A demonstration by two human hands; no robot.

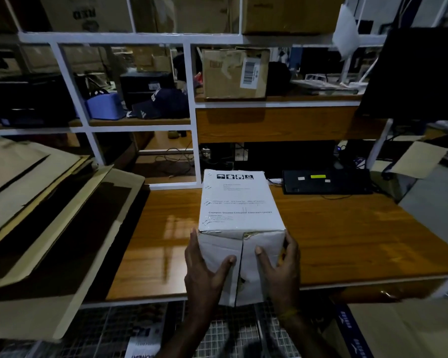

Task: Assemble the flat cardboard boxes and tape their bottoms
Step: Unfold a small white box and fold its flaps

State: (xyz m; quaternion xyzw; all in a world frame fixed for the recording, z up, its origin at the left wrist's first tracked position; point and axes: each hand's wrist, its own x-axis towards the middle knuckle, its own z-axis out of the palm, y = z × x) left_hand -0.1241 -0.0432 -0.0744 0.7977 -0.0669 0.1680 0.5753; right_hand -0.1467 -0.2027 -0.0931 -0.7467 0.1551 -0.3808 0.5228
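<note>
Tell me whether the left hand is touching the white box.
Touching. The head view shows the left hand lying against the white box, its thumb on the near flap beside the seam.

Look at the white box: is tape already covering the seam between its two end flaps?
No: the seam on the white box shows as a bare dark gap.

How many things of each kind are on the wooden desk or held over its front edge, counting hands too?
White cardboard box: 1
Hands pressing its end flaps, left hand and right hand: 2
Flat black device with a yellow label: 1
Stack of flat brown cardboard leaning on the desk's left end: 1
Total: 5
</note>
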